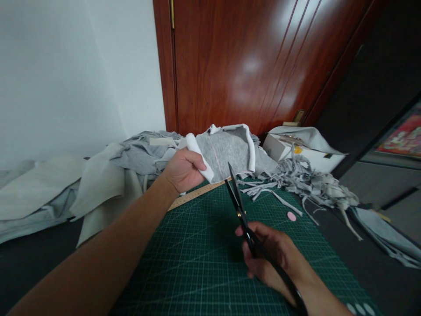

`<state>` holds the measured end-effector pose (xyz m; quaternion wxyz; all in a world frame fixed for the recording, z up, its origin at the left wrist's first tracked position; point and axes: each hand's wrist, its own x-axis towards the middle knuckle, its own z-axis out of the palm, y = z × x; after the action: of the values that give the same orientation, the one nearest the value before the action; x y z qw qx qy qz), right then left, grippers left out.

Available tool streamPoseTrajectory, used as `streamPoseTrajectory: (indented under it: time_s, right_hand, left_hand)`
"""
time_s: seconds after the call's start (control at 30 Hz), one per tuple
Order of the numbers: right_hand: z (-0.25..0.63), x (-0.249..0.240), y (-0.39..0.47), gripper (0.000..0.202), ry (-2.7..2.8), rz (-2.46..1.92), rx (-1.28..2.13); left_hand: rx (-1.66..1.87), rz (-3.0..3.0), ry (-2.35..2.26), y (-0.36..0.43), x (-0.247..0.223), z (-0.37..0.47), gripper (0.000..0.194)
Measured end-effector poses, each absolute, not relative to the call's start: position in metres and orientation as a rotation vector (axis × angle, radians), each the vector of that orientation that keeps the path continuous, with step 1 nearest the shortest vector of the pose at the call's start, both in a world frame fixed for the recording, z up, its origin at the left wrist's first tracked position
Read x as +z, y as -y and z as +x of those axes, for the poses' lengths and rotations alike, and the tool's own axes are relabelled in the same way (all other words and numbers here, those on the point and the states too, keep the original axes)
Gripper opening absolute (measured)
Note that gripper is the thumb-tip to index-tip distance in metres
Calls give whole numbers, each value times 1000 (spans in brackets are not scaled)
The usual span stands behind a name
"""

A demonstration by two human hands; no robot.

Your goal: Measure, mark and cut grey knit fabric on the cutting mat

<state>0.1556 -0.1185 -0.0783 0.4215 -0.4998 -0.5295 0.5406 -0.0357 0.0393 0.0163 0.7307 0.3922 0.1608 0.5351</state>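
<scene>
My left hand (186,169) is closed on the left edge of a grey piece of fabric (228,151), holding it up above the mat. White edges of the fabric curl over at its left and right sides, and a faint pink line runs down its grey face. In my right hand (272,254) is a pair of black scissors (241,215), fingers around the handles. The blades are slightly apart and point up and away, their tips close to the lower edge of the fabric. From this view I cannot tell whether they touch it.
A green cutting mat (197,254) lies below, with a wooden ruler (187,198) across its far part. A pink disc (291,216) rests near the right edge. Grey fabric strips (309,180) pile up before a white box (305,153). Folded cloth (98,184) lies left; a brown door (237,66) stands behind.
</scene>
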Motion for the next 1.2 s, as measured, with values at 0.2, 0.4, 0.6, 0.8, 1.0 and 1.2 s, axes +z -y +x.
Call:
streamPoseTrajectory:
  time_s: [0.2, 0.4, 0.6, 0.8, 1.0, 1.2]
  right_hand:
    - [139, -61, 123, 34, 1384, -1216, 1305]
    - [136, -70, 118, 40, 1377, -1163, 1300]
    - [139, -77, 117, 40, 1372, -1131, 1267]
    - [139, -81, 118, 35, 1354, -1107, 1270]
    - [139, -86, 118, 32, 1354, -1085, 1259]
    - [137, -88, 118, 30, 1349, -1066, 1256]
  left_hand:
    - [1015, 981, -95, -37, 15, -37, 79]
    - [1011, 989, -55, -37, 10, -34, 73]
    - [1034, 998, -42, -39, 3, -35, 74]
    - [1018, 1025, -43, -38, 2, -35, 74]
    - [1020, 1028, -60, -34, 2, -32, 71]
    - [996, 1049, -49, -31, 2, -29, 71]
